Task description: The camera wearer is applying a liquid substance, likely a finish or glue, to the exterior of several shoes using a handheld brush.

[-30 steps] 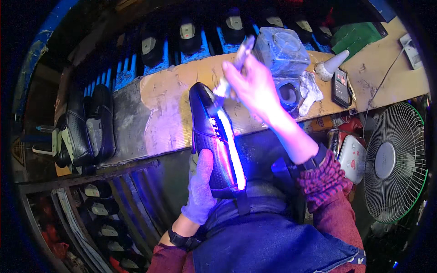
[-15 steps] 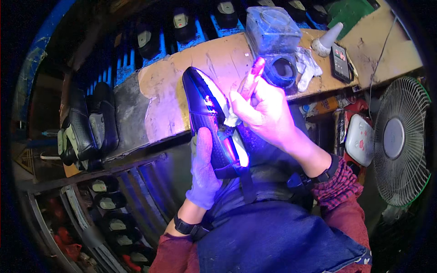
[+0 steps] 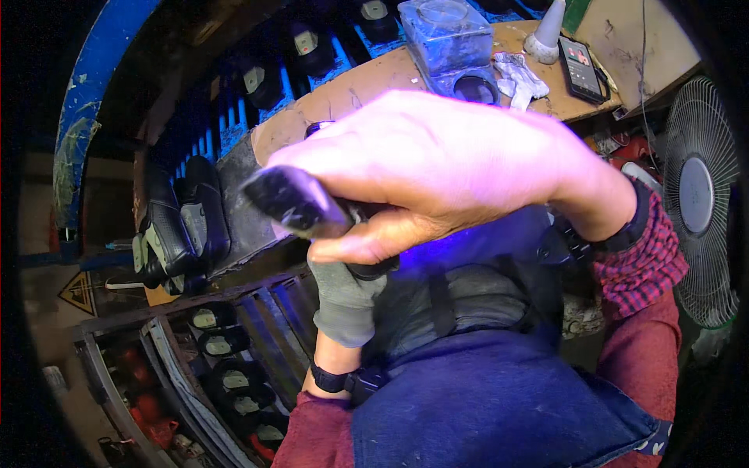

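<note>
Both hands are busy near the middle of the head view. My right hand (image 3: 445,171) fills the middle of the frame, very close to the camera, with its fingers curled shut around a dark tool (image 3: 292,204). That tool has a flat, blurry end that pokes out to the left of my thumb. I cannot tell what kind of tool it is. My left hand (image 3: 343,300) sits just below, in a grey glove, closed around the dark shoe (image 3: 374,269). I see only a small dark bit of the shoe under my right hand, with blue-purple light glowing beside it.

I think the work on the shoe is still going on, because both hands grip tight and the shoe is not put down. How much of it is done, I cannot tell, since my right hand hides most of it.

At the upper right lies the wooden bench (image 3: 367,82) with a clear plastic box (image 3: 446,31), a phone (image 3: 581,66) and a white cone-shaped bottle (image 3: 546,31). A fan (image 3: 697,195) stands at the right edge. More dark shoes (image 3: 175,226) wait at the left.
</note>
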`<action>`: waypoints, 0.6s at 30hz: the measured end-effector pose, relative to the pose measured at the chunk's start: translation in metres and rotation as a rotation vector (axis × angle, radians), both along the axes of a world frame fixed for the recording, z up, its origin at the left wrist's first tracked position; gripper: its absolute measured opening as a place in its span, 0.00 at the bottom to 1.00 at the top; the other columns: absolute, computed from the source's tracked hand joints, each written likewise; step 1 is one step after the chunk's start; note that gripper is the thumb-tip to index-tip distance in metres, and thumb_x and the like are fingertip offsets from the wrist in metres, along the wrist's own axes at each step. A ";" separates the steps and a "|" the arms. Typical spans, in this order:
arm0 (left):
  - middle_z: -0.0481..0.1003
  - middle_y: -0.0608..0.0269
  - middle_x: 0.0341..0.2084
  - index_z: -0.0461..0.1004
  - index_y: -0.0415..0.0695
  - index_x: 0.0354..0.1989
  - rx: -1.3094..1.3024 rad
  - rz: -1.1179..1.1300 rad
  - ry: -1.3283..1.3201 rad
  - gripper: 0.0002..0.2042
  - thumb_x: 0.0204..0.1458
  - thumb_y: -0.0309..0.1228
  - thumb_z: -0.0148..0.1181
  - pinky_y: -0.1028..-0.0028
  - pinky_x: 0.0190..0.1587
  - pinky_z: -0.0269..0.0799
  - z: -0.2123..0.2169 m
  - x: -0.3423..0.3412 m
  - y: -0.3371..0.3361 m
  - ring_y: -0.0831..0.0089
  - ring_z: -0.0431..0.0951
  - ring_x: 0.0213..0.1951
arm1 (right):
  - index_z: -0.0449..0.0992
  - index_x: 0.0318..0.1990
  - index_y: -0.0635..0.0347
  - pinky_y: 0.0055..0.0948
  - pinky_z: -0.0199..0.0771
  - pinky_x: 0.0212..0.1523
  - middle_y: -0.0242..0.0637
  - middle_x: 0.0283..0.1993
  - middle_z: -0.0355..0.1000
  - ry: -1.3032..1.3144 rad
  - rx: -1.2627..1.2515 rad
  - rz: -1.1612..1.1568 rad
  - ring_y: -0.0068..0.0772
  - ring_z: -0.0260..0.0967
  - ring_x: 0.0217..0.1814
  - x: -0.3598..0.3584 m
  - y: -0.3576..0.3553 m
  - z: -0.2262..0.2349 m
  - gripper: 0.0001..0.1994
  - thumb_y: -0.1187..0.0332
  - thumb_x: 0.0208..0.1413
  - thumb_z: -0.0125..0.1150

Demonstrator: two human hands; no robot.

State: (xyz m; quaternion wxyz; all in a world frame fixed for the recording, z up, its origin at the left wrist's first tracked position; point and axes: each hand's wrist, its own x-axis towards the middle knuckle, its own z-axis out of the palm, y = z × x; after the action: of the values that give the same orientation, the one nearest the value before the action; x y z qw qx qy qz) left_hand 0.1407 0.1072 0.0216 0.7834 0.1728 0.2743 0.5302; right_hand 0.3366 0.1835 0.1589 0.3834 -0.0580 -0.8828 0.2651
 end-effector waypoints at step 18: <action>0.77 0.58 0.34 0.70 0.36 0.46 0.430 0.050 1.461 0.15 0.57 0.35 0.52 0.71 0.39 0.72 0.044 0.023 0.022 0.68 0.77 0.36 | 0.71 0.34 0.61 0.30 0.68 0.40 0.36 0.31 0.71 0.115 -0.137 -0.309 0.32 0.70 0.35 0.030 0.048 -0.040 0.09 0.65 0.52 0.58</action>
State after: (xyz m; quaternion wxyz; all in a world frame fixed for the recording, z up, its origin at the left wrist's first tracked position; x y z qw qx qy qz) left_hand 0.1634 0.1293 0.0656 0.3396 0.6224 0.6175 0.3406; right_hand 0.3669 0.2311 0.1193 0.4646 -0.2036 -0.8199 0.2654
